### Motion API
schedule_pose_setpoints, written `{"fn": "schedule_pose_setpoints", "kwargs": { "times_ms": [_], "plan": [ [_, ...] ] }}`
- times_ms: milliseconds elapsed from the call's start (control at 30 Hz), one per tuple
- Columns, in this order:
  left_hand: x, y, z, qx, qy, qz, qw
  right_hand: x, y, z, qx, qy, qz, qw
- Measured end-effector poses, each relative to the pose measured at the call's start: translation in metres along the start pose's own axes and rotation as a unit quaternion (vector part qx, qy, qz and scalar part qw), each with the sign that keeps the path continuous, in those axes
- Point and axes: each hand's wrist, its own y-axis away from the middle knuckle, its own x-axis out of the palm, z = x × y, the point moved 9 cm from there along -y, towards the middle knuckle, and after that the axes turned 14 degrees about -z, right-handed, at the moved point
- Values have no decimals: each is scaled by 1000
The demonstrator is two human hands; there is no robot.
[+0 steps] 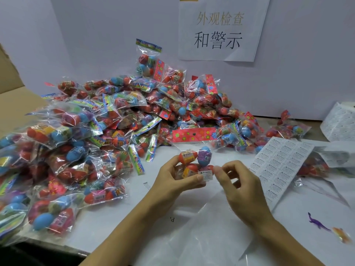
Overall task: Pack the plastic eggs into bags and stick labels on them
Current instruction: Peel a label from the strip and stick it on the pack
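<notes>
The left hand (172, 181) curls its fingers (199, 178) around a bag of plastic eggs (196, 162) above the counter (119, 223). The right hand (240, 185) hovers beside the warning label (205, 175), fingertips pinched together. The crinkly film looks slippery; gripping the light, rigid eggs seems safest.

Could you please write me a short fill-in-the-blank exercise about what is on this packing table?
1. The left hand holds a clear bag of eggs bearing a white ____ label.
2. The label sheet lies to the ____ of both hands.
3. A toy dinosaur near the right hand is ____ in colour.

Missing words: warning; right; purple
</notes>
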Motion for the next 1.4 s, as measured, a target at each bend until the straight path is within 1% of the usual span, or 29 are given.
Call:
{"fn": "schedule_pose_setpoints", "kwargs": {
  "times_ms": [67, 267, 600, 767, 933, 1133, 1267, 1400],
  "plan": [
    [2, 1, 1, 0, -11, 9, 1000, 9, 5, -1, 7, 9, 24, 1000],
    [2, 1, 0, -3, -35, 9, 999, 8, 4, 0, -10, -2, 13, 1000],
    [-2, -1, 4, -13, -40, -6, 999, 10, 5, -6, 27, -21, 38, 999],
    [-2, -1, 5, -23, -33, -13, 999, 8, 7, 4, -12, -35, 35, 999],
    [-6, -3, 5, -32, -23, -24, 999, 9, 6, 5, -21, -34, 36, 999],
    [-6, -5, 6, -36, -28, -22, 999, 11, 8, 3, -18, -49, 51, 997],
    [-6, -6, 8, -41, -20, -21, 999, 10, 7, 2, -10, -44, 44, 998],
    [-1, -1, 6, -36, -31, 4, 999, 8, 6, -1, 1, -46, 38, 998]
  ]
}}
